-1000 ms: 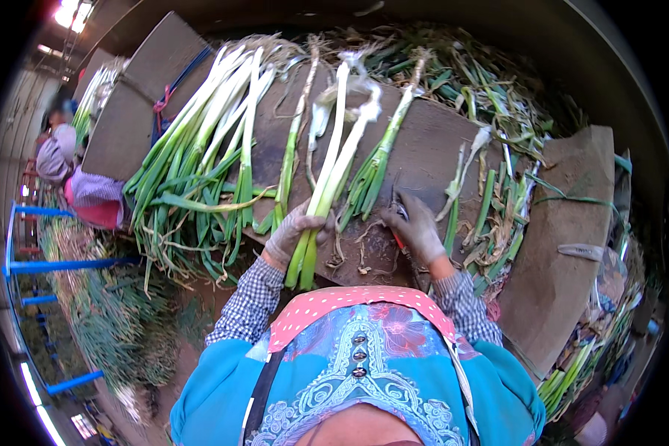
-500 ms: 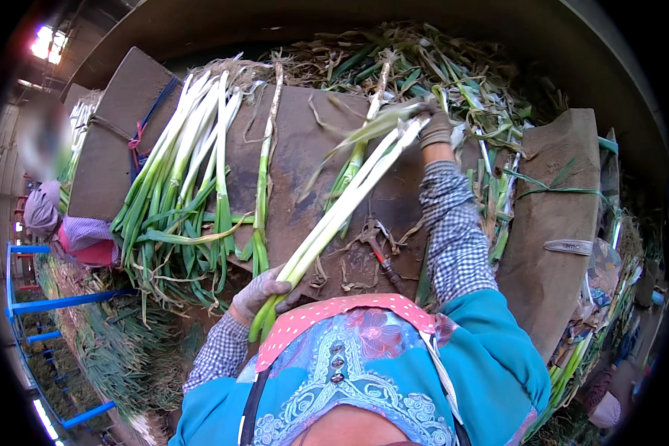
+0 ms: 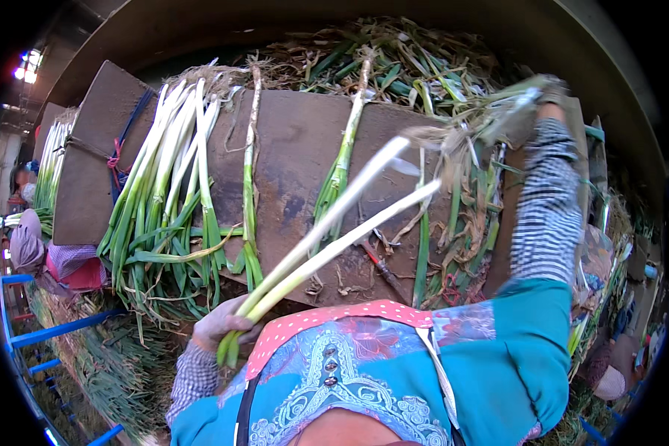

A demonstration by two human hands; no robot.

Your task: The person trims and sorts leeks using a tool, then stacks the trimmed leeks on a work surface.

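Observation:
Low in front of my chest, my gloved left hand is closed around the green lower ends of two green onions. Their long white shafts slant up to the right and spread apart at the far ends. At the upper right, my right hand is stretched out and smeared by motion. A blurred bunch of pale, peeled leaves trails from it. Two unpeeled green onions, one with a browned shaft and another farther right, lie on the brown board.
Cleaned green onions lie in a row at the left. Leaf scraps heap along the far edge and at the right. A red-handled tool rests near my chest. A blue metal frame stands left; another person is beyond it.
My right hand has swept away to the right, pulling leaves off the onion ends. The two shafts have spread apart, and my left hand has shifted slightly left and down.

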